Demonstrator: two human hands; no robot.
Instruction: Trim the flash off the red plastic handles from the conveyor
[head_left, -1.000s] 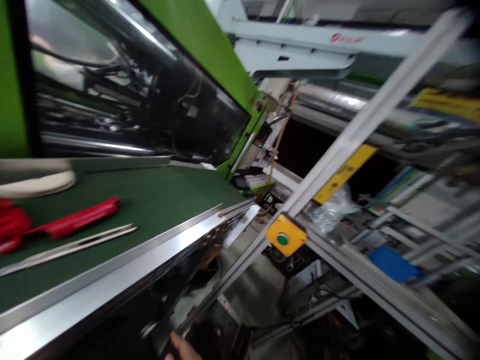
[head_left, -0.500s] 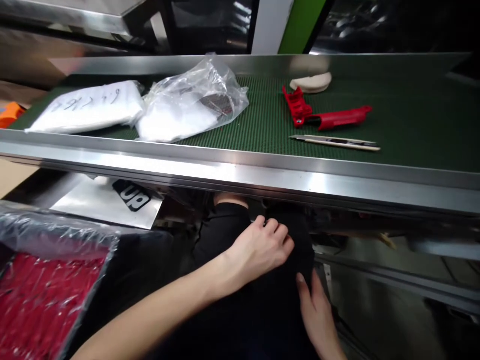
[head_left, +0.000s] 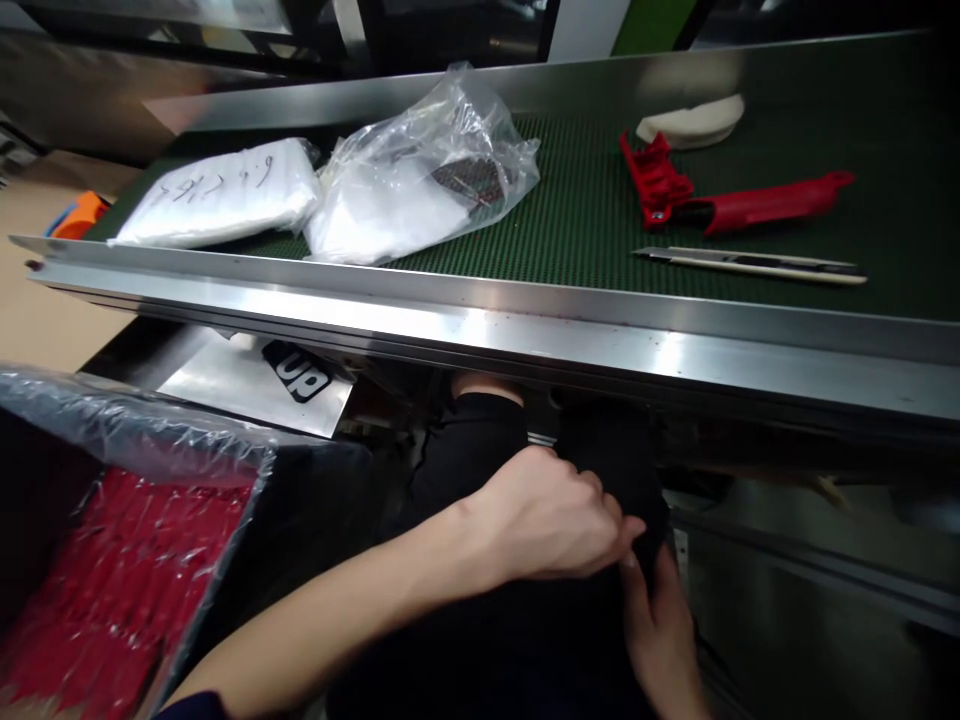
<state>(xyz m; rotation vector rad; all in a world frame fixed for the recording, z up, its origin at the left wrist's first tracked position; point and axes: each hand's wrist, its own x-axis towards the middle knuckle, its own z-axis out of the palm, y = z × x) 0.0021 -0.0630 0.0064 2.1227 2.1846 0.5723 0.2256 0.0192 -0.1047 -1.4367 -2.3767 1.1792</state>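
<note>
My left hand [head_left: 551,515] is closed over my lap with its fingers curled under, and whatever lies inside the curl is hidden. Its fingertips meet the thumb of my right hand [head_left: 664,635]. That right hand rests against the side of my dark-clothed leg, thumb and fingers apart, with nothing seen in it. Beyond the metal rail, on the green belt, are a red plastic part with a handle [head_left: 772,205], a slim craft knife [head_left: 757,265] and an off-white curved pad [head_left: 694,122].
Left on the belt lie a white marked packet [head_left: 221,195] and a clear plastic bag [head_left: 420,190] with white contents. A plastic-lined box [head_left: 262,465] of wrapped red pieces [head_left: 142,570] stands at lower left. The metal rail [head_left: 480,320] runs across in front of me.
My left hand has moved right and its fingers have curled tighter, now meeting my right thumb. The view has shifted, while the things on the belt keep their places.
</note>
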